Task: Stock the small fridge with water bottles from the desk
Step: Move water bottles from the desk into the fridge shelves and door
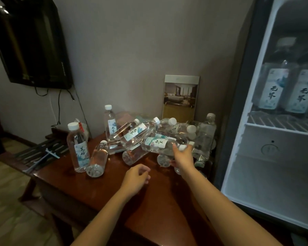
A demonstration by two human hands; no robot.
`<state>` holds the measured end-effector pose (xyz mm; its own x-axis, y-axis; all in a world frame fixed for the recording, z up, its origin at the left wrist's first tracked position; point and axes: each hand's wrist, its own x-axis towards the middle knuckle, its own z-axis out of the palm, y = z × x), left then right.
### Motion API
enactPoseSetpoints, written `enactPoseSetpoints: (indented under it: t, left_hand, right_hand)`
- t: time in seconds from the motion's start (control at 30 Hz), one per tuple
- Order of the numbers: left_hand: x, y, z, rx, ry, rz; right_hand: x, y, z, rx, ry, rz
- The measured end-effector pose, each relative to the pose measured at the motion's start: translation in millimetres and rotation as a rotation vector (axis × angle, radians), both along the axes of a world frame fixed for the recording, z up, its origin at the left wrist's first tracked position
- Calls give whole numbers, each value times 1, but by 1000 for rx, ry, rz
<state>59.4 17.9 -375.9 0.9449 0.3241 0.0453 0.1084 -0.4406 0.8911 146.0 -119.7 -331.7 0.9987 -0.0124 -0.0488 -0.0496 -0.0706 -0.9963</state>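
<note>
Several clear water bottles with white caps lie piled on the dark wooden desk (103,190) near the wall. My right hand (182,157) grips the neck end of one lying bottle (156,144) at the front of the pile. My left hand (135,178) hovers over the desk with loosely curled fingers, holding nothing. One bottle (78,148) stands upright at the left, another (110,122) stands behind. The small fridge (274,166) stands open at the right, with two labelled bottles (268,87) on its upper wire shelf.
A framed picture (180,98) leans on the wall behind the pile. A black television (30,43) hangs at the upper left with cables dangling. Cutlery-like items (43,150) lie on a low surface left of the desk. The fridge's lower compartment holds nothing visible.
</note>
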Motion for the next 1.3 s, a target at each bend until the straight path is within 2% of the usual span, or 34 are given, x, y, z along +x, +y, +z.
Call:
enactPoseSetpoints:
  t: [0.17, 0.37, 0.47, 0.63, 0.73, 0.83, 1.03, 1.13, 1.3]
  left_hand:
    - [0, 3, -7, -22, 0, 0]
    - [-3, -1, 2, -83, -83, 20]
    - [-13, -1, 14, -78, -154, 45]
    - [-33, -11, 31, -176, -70, -293]
    - [-43, -22, 38, -210, -32, -400]
    - [-53, -37, 47, -137, -20, -464]
    - [-66, -67, 54, 67, -83, -354]
    - [-73, -92, 61, 54, -149, -332]
    - [-77, -147, 70, -14, -254, -273]
  right_hand:
    - [-5, -4, 4, -110, -80, -3]
    - [-36, -15, 21, -246, -369, 0]
    - [-51, -25, 35, -279, -456, 55]
    - [-75, -45, 59, -310, -463, 217]
    - [-86, -60, 69, -319, -467, 291]
    - [-96, -74, 74, -315, -473, 340]
    - [-111, -103, 77, -254, -483, 285]
    - [-117, -120, 77, -206, -468, 250]
    - [-138, -159, 68, -245, -401, 288]
